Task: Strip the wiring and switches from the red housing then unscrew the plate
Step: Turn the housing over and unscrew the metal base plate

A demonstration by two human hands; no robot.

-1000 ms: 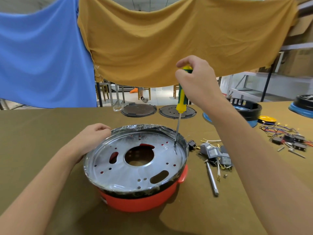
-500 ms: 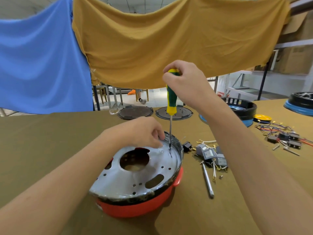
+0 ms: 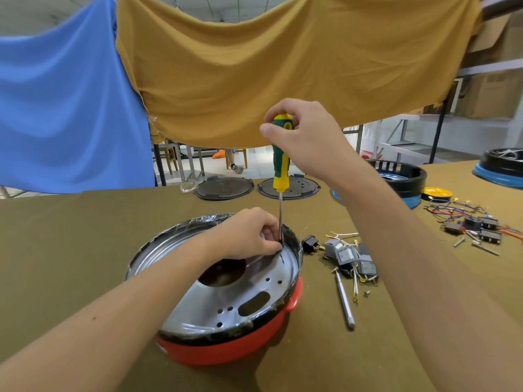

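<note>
Here the red pot [image 3: 226, 350] sits in the middle of the table [image 3: 56, 236], its shiny plate [image 3: 249, 281] on top. The right hand [image 3: 305, 140] grips the screwdriver [image 3: 280, 162] handle. Its tip meets the plate near two o'clock. The left hand [image 3: 249, 236] pinches the thin metal rod there. The plate looks hard, slippery and thin-edged, so holding the pot's rim seems safest.

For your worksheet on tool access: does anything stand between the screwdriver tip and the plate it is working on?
Nothing visible does. The screwdriver, held by the right hand, reaches straight down to the plate. The left hand pinches beside the shaft, hiding the tip's contact point.
</note>
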